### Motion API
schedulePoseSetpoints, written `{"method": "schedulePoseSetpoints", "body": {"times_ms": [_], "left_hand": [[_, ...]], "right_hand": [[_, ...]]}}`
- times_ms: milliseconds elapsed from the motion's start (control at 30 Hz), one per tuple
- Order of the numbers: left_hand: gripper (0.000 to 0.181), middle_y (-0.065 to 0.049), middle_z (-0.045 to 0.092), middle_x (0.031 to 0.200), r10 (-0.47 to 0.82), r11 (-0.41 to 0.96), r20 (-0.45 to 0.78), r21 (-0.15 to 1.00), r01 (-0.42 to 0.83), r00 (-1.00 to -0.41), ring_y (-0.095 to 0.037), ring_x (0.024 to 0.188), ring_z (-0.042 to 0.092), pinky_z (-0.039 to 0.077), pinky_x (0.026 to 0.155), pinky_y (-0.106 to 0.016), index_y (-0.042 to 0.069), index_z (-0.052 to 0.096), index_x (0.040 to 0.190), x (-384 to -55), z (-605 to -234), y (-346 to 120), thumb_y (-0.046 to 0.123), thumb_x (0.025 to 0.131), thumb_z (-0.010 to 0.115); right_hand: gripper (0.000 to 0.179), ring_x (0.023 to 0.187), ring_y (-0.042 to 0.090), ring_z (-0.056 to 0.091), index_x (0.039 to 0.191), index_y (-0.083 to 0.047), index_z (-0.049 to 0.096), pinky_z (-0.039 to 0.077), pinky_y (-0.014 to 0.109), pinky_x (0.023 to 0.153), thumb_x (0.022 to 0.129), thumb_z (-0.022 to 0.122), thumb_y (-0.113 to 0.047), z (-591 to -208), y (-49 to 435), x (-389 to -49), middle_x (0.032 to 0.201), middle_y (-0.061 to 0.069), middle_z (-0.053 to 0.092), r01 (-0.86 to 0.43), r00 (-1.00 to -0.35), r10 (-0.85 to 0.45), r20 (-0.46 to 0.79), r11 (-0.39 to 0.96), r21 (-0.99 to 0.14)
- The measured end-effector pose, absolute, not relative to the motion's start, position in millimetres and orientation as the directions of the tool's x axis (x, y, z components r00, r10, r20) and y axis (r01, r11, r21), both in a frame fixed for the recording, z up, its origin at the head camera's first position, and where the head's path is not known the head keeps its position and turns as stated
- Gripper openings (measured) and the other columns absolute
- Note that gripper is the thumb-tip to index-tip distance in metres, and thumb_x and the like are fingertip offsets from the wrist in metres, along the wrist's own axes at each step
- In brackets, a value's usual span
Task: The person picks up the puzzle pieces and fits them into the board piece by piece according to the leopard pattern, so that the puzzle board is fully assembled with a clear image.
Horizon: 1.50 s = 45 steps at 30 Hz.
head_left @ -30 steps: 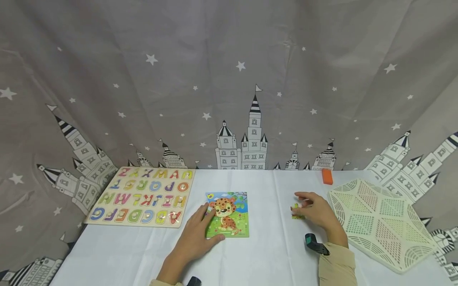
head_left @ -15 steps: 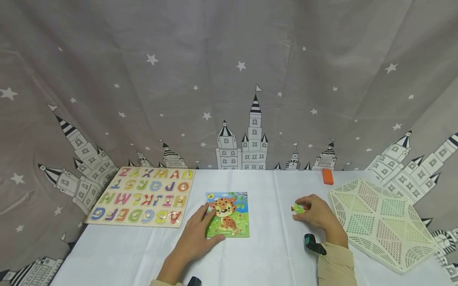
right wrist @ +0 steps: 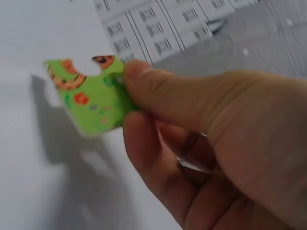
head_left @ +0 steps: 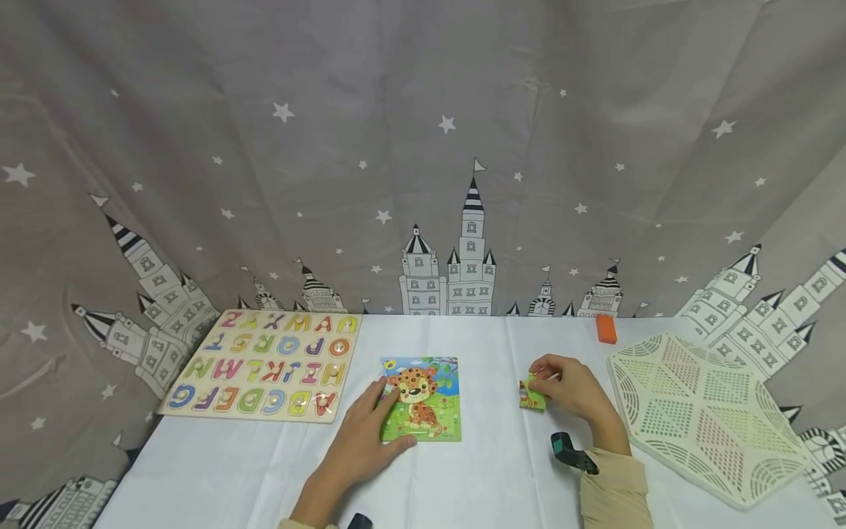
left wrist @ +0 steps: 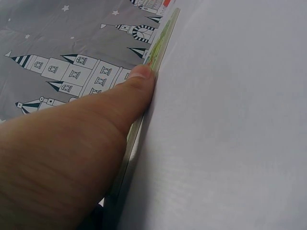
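Observation:
A square picture puzzle (head_left: 418,411) with a spotted leopard cub on green grass and blue sky lies on the white table. My left hand (head_left: 360,430) rests at its lower left corner, fingers along the left side and thumb at the near edge. Up close in the left wrist view, the thumb (left wrist: 139,79) touches the board's thin edge. To the right, my right hand (head_left: 575,386) pinches a green jigsaw piece (right wrist: 96,100) between thumb and fingers. The piece has a red flower, a bit of orange tail and a round notch, and casts a shadow on the cloth.
A wooden alphabet board (head_left: 261,367) with coloured letters lies at the left. At the right is a cream hexagonal board (head_left: 707,419) with dotted diamonds. An orange block (head_left: 605,329) sits by the back edge, before the grey castle-print curtain (head_left: 330,184).
My right hand has brought the jigsaw piece a little left, and the piece has turned so more of its face shows. My left hand stays on the puzzle.

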<state>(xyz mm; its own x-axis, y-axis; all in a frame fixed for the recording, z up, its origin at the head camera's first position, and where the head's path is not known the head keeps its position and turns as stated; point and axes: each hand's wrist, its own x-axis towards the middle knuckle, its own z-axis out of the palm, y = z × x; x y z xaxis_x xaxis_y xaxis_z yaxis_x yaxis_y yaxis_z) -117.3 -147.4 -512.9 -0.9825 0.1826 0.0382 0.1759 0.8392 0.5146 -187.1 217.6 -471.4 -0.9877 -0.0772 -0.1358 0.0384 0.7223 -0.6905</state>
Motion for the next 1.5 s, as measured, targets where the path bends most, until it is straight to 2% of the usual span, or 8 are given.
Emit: {"method": "schedulePoseSetpoints", "body": {"times_ms": [133, 400, 633, 900, 1333, 1500], "left_hand": [[0.090, -0.014, 0.029, 0.168, 0.186, 0.841, 0.040, 0.511, 0.180, -0.982, -0.042, 0.153, 0.030, 0.030, 0.122, -0.063, 0.014, 0.048, 0.153, -118.4, -512.5, -147.4, 0.062, 0.082, 0.076], [0.090, -0.013, 0.028, 0.168, 0.178, 0.841, 0.029, 0.515, 0.168, -0.984, -0.042, 0.153, 0.029, 0.029, 0.123, -0.063, 0.015, 0.048, 0.153, -118.6, -513.5, -146.6, 0.062, 0.082, 0.075], [0.090, -0.013, 0.028, 0.168, 0.182, 0.846, 0.036, 0.503, 0.175, -0.983, -0.042, 0.153, 0.030, 0.030, 0.122, -0.063, 0.015, 0.047, 0.154, -117.7, -512.4, -146.8, 0.062, 0.082, 0.075], [0.090, -0.013, 0.027, 0.169, 0.186, 0.848, 0.026, 0.501, 0.174, -0.982, -0.041, 0.154, 0.028, 0.030, 0.122, -0.063, 0.015, 0.046, 0.154, -117.2, -511.9, -146.9, 0.063, 0.084, 0.073], [0.089, -0.012, 0.027, 0.169, 0.194, 0.846, 0.039, 0.500, 0.187, -0.980, -0.041, 0.154, 0.029, 0.031, 0.122, -0.062, 0.015, 0.046, 0.154, -116.8, -514.0, -147.7, 0.063, 0.084, 0.073], [0.089, -0.013, 0.027, 0.169, 0.191, 0.846, 0.040, 0.499, 0.185, -0.981, -0.041, 0.154, 0.029, 0.030, 0.122, -0.062, 0.015, 0.046, 0.154, -117.5, -514.1, -147.9, 0.063, 0.084, 0.073]], "right_hand": [[0.017, 0.075, 0.016, 0.058, 0.105, -0.012, 0.072, 0.047, 0.026, 0.062, 0.090, 0.076, -0.014, -471.8, 198.7, -188.8, 0.091, 0.002, 0.068, 0.023, -0.983, -0.118, -0.138, 0.674, -0.738], [0.019, 0.069, 0.012, 0.063, 0.105, -0.006, 0.070, 0.053, 0.023, 0.060, 0.089, 0.078, -0.011, -476.0, 165.9, -189.7, 0.090, 0.005, 0.068, -0.081, -0.946, -0.307, -0.107, 0.541, -0.837], [0.018, 0.066, 0.013, 0.065, 0.102, -0.006, 0.071, 0.052, 0.024, 0.059, 0.087, 0.079, -0.011, -478.3, 128.8, -184.7, 0.087, 0.004, 0.068, -0.087, -0.931, -0.349, -0.107, 0.497, -0.863], [0.017, 0.059, 0.010, 0.063, 0.098, -0.008, 0.073, 0.051, 0.025, 0.058, 0.085, 0.082, -0.013, -482.3, 93.1, -174.2, 0.079, -0.001, 0.068, -0.062, -0.934, -0.324, -0.154, 0.568, -0.821], [0.016, 0.067, 0.011, 0.057, 0.093, -0.009, 0.074, 0.047, 0.025, 0.064, 0.083, 0.083, -0.016, -485.6, 80.5, -167.9, 0.074, -0.004, 0.067, -0.109, -0.962, -0.258, -0.092, 0.669, -0.735], [0.015, 0.067, 0.010, 0.055, 0.093, -0.008, 0.074, 0.046, 0.024, 0.062, 0.083, 0.083, -0.014, -482.9, 75.0, -165.3, 0.075, -0.003, 0.065, -0.118, -0.966, -0.245, -0.080, 0.696, -0.708]]}}
